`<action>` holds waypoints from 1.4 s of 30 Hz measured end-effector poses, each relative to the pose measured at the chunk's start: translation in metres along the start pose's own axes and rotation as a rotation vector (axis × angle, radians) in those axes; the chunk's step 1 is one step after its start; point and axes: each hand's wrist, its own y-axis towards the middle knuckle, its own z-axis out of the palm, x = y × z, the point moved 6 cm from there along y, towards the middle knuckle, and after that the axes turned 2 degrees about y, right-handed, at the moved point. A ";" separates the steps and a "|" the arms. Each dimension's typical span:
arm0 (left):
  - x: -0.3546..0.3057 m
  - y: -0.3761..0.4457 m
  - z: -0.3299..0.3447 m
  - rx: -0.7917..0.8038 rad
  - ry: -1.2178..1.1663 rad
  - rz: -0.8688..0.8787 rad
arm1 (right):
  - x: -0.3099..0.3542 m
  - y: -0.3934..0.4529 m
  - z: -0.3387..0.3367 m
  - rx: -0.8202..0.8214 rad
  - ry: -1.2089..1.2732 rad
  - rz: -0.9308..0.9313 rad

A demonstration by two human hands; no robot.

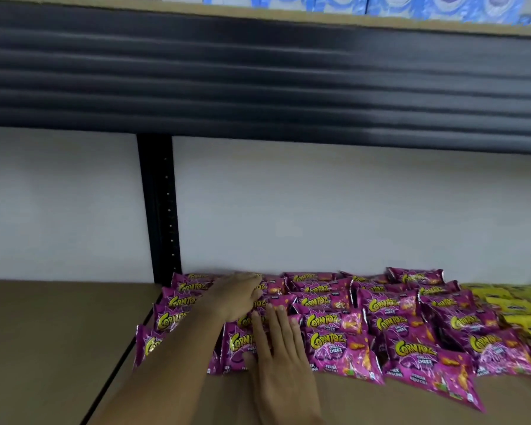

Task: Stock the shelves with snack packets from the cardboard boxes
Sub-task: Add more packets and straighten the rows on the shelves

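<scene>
Right hand, nearest the lens, lies flat with its fingers straight and released, pressing down on the purple Corntoz Chilli Cheez packets beneath it; nothing is gripped. Just beyond and to the left of those fingers, the left hand is likewise flat and released, resting on packets deeper in the same block.

Outward from both hands, the purple packets lie overlapped in rows on the brown shelf board, reaching back to the white rear panel. Well to the right of the fingers sit yellow snack packets, touching the purple block's edge.

Risks, as judged: the wrappers are glossy and shingled — a sideways push could slide the front row off the board's near edge, most likely the tilted packet at front right. Heavy pressure may crush the contents. Packets at the left edge, beside the black upright, could slip into the seam between boards.

Not determinable: the cardboard boxes are out of view; the yellow packets' print is unreadable and cut off at the frame edge; the blue-and-white goods on the upper shelf are blurred — the whole picture is softened by motion.
</scene>
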 end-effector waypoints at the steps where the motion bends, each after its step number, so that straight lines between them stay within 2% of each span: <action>1: 0.002 0.002 0.003 -0.002 0.012 -0.002 | -0.001 0.000 0.002 0.007 -0.003 0.004; 11: 0.002 0.008 0.002 -0.020 0.024 0.017 | -0.004 0.004 0.013 0.090 0.006 0.041; 14: -0.001 0.002 -0.004 -0.061 0.053 0.013 | -0.001 0.005 0.001 0.078 0.041 0.038; 18: -0.002 -0.013 -0.014 -0.133 -0.043 -0.016 | 0.005 0.003 -0.015 0.071 0.120 0.028; 25: -0.001 -0.022 -0.014 -0.107 -0.046 -0.022 | 0.008 0.000 -0.009 0.092 0.125 -0.045; 32: -0.003 -0.014 -0.015 -0.100 0.010 -0.010 | 0.005 0.002 0.000 0.122 0.104 -0.035; 42: 0.005 -0.029 -0.022 -0.105 -0.140 -0.063 | 0.004 0.005 -0.013 0.171 0.185 0.013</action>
